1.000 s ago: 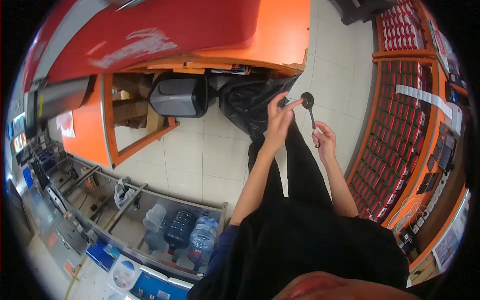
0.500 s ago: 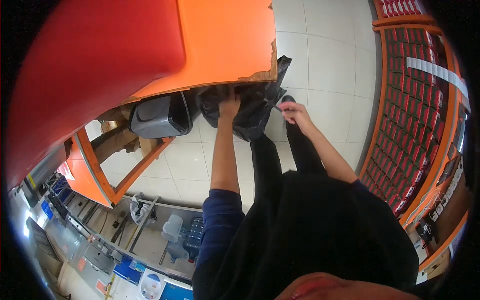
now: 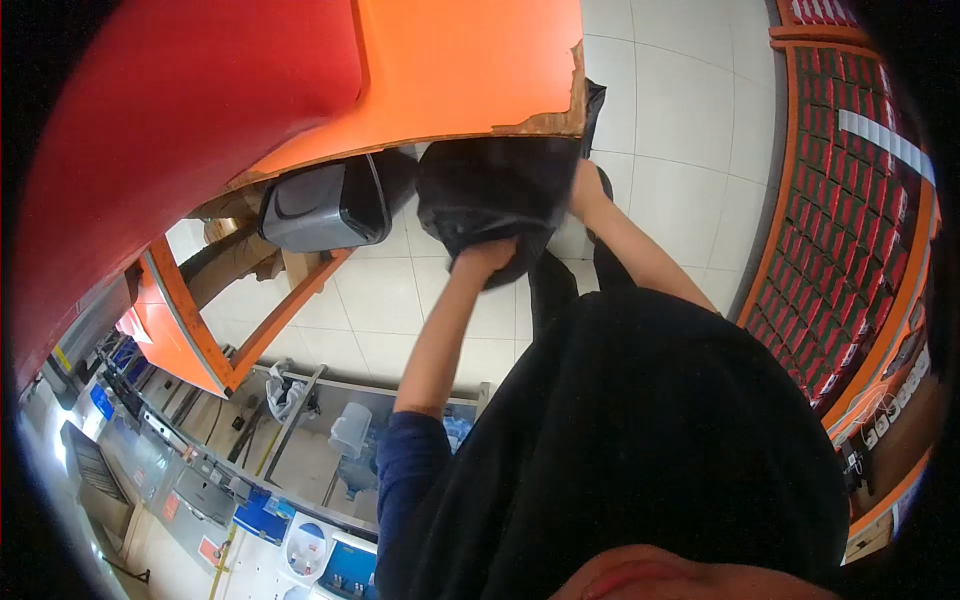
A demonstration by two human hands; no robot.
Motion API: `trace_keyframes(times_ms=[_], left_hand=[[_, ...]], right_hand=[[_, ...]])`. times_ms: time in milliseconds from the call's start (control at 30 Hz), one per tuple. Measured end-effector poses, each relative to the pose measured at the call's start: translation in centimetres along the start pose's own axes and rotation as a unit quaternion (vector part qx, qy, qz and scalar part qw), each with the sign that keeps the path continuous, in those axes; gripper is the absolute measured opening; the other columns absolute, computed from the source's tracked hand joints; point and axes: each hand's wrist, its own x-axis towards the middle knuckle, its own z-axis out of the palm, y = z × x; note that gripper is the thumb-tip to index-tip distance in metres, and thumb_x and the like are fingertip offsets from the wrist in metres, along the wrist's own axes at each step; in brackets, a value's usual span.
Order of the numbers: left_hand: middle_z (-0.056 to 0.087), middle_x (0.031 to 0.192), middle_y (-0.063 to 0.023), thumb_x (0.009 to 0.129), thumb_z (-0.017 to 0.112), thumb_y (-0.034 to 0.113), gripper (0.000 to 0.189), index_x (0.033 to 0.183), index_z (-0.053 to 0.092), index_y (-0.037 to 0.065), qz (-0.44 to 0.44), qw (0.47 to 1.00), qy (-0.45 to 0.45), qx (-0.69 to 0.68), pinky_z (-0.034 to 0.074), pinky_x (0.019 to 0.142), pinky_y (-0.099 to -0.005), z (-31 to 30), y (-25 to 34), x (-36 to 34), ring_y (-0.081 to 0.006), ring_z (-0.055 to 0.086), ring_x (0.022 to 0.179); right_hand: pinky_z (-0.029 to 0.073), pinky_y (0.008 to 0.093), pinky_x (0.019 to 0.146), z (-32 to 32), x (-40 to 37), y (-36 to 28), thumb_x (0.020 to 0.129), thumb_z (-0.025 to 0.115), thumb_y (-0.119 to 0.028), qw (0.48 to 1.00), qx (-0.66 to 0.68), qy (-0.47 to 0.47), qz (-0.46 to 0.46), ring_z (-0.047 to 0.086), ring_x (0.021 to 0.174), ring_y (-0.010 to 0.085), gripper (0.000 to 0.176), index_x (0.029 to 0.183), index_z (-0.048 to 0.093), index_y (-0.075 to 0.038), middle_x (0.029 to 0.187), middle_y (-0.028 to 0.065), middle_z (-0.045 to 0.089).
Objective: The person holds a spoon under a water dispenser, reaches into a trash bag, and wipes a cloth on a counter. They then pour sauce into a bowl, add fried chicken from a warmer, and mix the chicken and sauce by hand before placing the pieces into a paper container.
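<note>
Floor: pale tiles, spread below everything I reach for.
Counter: orange top with a chipped corner, directly above my grip.
Bag: black plastic, hanging under the chipped corner of the counter, between my two hands; the top hides its upper part.
Left hand: at the bottom of the bag, fingers curled tight into the plastic and bunching it from below.
Right hand: at the right edge of the bag, just under the chipped corner; bag and counter cover my fingers, so I cannot tell whether they are spread or closed.
Bin: grey with a lid, tucked under the counter just left of the bag; I cannot tell whether they touch.
Panel: broad and red, left of the orange top, well away from my grip.
Frame: orange, below and left of the bin.
Shelves: curved, orange-edged, rows of red packs, well to the right of my right arm.
Rack: steel, down by my left elbow, with a clear jug in it.
Clothes: black, filling the near view and hiding the floor beneath my arms.
</note>
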Motion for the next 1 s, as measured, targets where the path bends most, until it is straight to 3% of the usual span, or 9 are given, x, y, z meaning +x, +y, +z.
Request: trace_keyframes(times_ms=[133,200,300,367,433,667,767,900,1000], left_hand=[[0.027,0.153,-0.014,0.093,0.042,0.042,0.06,0.145,0.035,0.012,0.014,0.981,0.191,-0.035,0.016,0.117,-0.0438,4.9,-1.8,1.4,-0.0331,0.022,0.142],[0.037,0.146,-0.0163,0.094,0.042,0.038,0.053,0.14,0.042,0.011,0.065,0.974,0.216,0.032,0.024,0.113,-0.0445,4.6,-4.7,4.1,-0.0342,0.032,0.135],[0.059,0.121,-0.0207,0.095,0.044,0.031,0.042,0.126,0.056,0.005,0.157,0.924,0.343,0.061,0.043,0.098,-0.0443,-0.9,-3.4,3.5,-0.0353,0.056,0.113],[0.059,0.119,-0.0252,0.092,0.05,0.039,0.054,0.132,0.05,0.002,-0.056,0.995,0.022,0.074,0.043,0.097,-0.0522,-6.9,1.1,0.9,-0.035,0.057,0.112],[0.06,0.12,-0.0225,0.089,0.055,0.043,0.063,0.136,0.044,0.001,-0.035,0.99,0.053,0.124,0.036,0.102,-0.0573,-6.5,1.9,-0.4,-0.0319,0.055,0.118],[0.052,0.135,-0.0097,0.082,0.066,0.033,0.055,0.127,0.055,0.005,0.101,0.84,0.173,0.504,0.021,0.104,-0.0626,-0.1,-6.0,4.2,-0.0236,0.038,0.132],[0.054,0.128,-0.0062,0.078,0.068,0.022,0.041,0.116,0.064,0.006,0.192,0.853,0.288,0.391,0.024,0.102,-0.0567,-1.5,-4.8,0.4,-0.0245,0.041,0.128],[0.046,0.131,-0.01,0.088,0.061,0.021,0.042,0.127,0.055,0.006,0.005,0.747,0.635,0.197,0.027,0.106,-0.0405,1.3,0.3,-2.7,-0.0282,0.042,0.124],[0.037,0.138,-0.0204,0.094,0.06,0.026,0.065,0.145,0.025,0.005,-0.014,0.513,0.525,-0.679,0.029,0.108,-0.0416,4.4,0.9,-1.6,-0.0307,0.04,0.125]], right_hand=[[0.053,0.0388,0.079,4.4,-1.4,-1.8,0.078,0.062,-0.013,0.862,0.42,0.278,0.06,0.065,0.089,0.0331,0.022,0.097,0.067,-0.004,0.099,0.0172,0.066],[0.053,0.0342,0.076,0.8,-2.2,-2.7,0.075,0.062,-0.007,0.976,-0.008,-0.123,0.18,0.067,0.08,0.029,0.03,0.106,0.067,-0.004,0.09,0.0157,0.066],[0.052,0.0337,0.073,2.6,-2.7,-0.7,0.071,0.062,-0.002,0.946,0.227,-0.047,0.229,0.067,0.078,0.0266,0.03,0.101,0.068,-0.001,0.088,0.0166,0.066],[0.051,0.0333,0.066,2.8,-2.8,-0.1,0.073,0.06,0.0,0.922,0.307,-0.04,0.231,0.065,0.072,0.0222,0.025,0.096,0.069,-0.002,0.082,0.0128,0.066],[0.049,0.0287,0.06,0.8,-1.8,-0.3,0.075,0.059,0.0,0.818,0.413,-0.134,0.378,0.061,0.068,0.0158,0.023,0.095,0.07,-0.003,0.08,0.0067,0.064],[0.049,0.0266,0.063,0.1,-1.0,0.2,0.075,0.055,0.001,0.844,0.424,-0.1,0.315,0.063,0.071,0.0129,0.022,0.092,0.069,0.002,0.076,0.0078,0.066],[0.049,0.0264,0.061,1.2,-1.4,0.8,0.075,0.06,0.002,0.87,0.397,-0.104,0.273,0.059,0.071,0.0125,0.021,0.093,0.069,-0.002,0.082,0.0031,0.064],[0.049,0.029,0.066,1.1,-2.4,-0.9,0.072,0.061,0.004,0.902,0.372,-0.064,0.207,0.061,0.075,0.0177,0.022,0.092,0.068,-0.003,0.082,0.0072,0.064],[0.05,0.0328,0.069,0.4,-3.3,-3.3,0.071,0.061,0.004,0.916,0.346,-0.045,0.2,0.063,0.077,0.0234,0.023,0.091,0.068,-0.003,0.083,0.011,0.063]])
